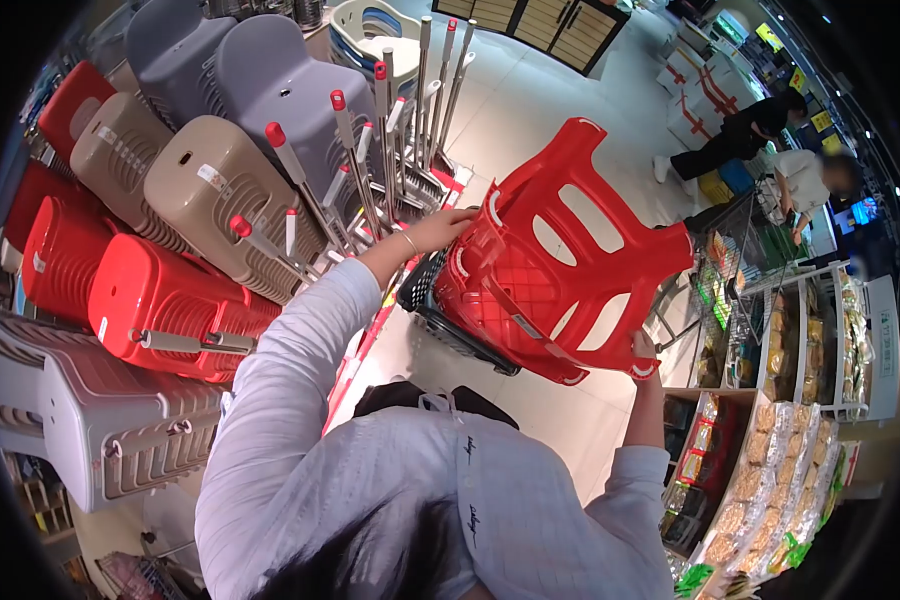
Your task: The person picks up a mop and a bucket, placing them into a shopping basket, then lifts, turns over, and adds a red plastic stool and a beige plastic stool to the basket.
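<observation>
In the head view, a red plastic stool (610, 240) is tipped over in front of me, with its ribbed underside and pale-tipped legs showing. My left hand (443, 231) is closed on the stool's near-left edge, its fingertips partly hidden. On the opposite side, my right hand (646, 350) grips the end of a leg, its fingers mostly hidden behind the red plastic. Beneath the stool, a black shopping basket (460, 338) shows its rim and perforated side.
Stacks of red stools (155, 300), beige stools (205, 190) and grey stools (280, 90) stand at left. Metal-handled tools (350, 150) rise beside them. A shelf with packaged food (760, 480) lines the right. Two people (730, 130) are beyond, near a wire cart (735, 250).
</observation>
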A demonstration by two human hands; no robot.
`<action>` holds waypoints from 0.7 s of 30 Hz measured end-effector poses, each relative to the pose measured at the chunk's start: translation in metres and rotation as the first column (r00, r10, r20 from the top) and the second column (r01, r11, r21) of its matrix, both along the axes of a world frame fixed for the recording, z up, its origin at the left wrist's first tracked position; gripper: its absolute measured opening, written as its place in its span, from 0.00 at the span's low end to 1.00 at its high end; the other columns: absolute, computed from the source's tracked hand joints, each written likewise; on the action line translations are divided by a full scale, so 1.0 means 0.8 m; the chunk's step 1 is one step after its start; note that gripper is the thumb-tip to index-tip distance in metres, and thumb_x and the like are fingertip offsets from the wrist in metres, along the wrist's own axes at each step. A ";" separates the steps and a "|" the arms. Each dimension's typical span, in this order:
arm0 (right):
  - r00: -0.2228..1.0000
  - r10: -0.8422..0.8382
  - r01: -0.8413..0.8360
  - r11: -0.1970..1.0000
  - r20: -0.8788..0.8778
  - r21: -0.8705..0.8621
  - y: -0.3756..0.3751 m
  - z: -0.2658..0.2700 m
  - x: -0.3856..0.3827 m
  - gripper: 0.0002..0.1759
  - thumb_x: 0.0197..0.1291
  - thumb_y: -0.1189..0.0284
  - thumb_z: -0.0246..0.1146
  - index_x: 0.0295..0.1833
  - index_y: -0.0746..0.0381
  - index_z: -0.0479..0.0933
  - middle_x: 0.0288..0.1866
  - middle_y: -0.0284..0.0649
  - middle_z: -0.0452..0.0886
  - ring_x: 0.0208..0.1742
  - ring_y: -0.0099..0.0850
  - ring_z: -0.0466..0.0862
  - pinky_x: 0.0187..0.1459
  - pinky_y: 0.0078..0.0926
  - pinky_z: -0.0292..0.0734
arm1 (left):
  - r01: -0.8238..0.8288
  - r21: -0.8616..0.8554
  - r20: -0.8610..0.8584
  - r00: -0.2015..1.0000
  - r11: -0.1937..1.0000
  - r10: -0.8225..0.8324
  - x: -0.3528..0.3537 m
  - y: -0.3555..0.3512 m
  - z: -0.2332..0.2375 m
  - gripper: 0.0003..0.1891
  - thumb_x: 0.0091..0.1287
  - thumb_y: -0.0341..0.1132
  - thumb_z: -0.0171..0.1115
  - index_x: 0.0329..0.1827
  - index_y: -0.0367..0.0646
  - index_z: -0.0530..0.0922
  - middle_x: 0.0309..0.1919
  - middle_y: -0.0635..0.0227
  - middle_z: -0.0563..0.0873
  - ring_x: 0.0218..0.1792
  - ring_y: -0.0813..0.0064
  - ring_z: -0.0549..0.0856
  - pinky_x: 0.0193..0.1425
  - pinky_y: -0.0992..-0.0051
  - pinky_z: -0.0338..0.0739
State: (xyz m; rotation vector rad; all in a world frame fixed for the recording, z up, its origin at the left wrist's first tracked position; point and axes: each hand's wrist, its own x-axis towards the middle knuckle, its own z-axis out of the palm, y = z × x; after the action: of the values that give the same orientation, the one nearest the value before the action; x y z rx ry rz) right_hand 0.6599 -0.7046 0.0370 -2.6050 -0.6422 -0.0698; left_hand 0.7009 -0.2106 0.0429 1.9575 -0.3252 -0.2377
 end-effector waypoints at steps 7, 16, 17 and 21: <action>0.699 -0.354 0.578 0.791 -0.622 0.200 0.042 -0.020 -0.022 0.26 0.44 0.84 0.47 0.51 0.59 0.74 0.41 0.36 0.79 0.26 0.21 0.74 0.28 0.18 0.72 | -0.141 -0.211 -0.025 0.990 0.967 0.139 -0.077 0.040 0.001 0.19 0.66 0.38 0.48 0.58 0.41 0.69 0.52 0.57 0.77 0.52 0.68 0.77 0.57 0.73 0.68; 0.948 -0.165 0.245 0.924 -0.274 0.294 0.223 0.086 -0.072 0.10 0.57 0.71 0.57 0.41 0.66 0.74 0.36 0.42 0.78 0.39 0.32 0.79 0.44 0.26 0.73 | 0.124 0.361 0.085 0.983 0.924 -0.164 -0.161 -0.014 -0.078 0.28 0.53 0.43 0.63 0.55 0.37 0.69 0.43 0.53 0.78 0.48 0.56 0.76 0.54 0.65 0.69; 0.930 -0.043 0.143 0.958 -0.366 0.249 0.249 0.080 -0.089 0.12 0.54 0.70 0.60 0.43 0.65 0.74 0.40 0.43 0.77 0.44 0.36 0.78 0.47 0.28 0.72 | 0.199 0.418 0.046 0.970 0.886 -0.240 -0.158 -0.026 -0.083 0.27 0.52 0.43 0.64 0.53 0.39 0.70 0.42 0.54 0.78 0.48 0.56 0.76 0.53 0.62 0.68; 0.988 0.114 -0.126 0.986 -0.108 -0.109 0.282 -0.031 -0.121 0.28 0.46 0.66 0.66 0.53 0.62 0.67 0.49 0.46 0.72 0.50 0.42 0.74 0.51 0.35 0.70 | 0.062 0.780 0.169 0.937 0.623 -0.306 -0.156 -0.072 -0.085 0.19 0.48 0.38 0.64 0.43 0.42 0.74 0.43 0.60 0.79 0.48 0.63 0.77 0.49 0.64 0.70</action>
State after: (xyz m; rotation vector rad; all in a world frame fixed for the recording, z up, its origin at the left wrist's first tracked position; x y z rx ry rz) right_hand 0.5630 -0.4790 0.0119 -2.6531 -0.7866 0.1405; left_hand 0.5759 -0.2684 -0.0251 2.8351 -0.7161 -0.2476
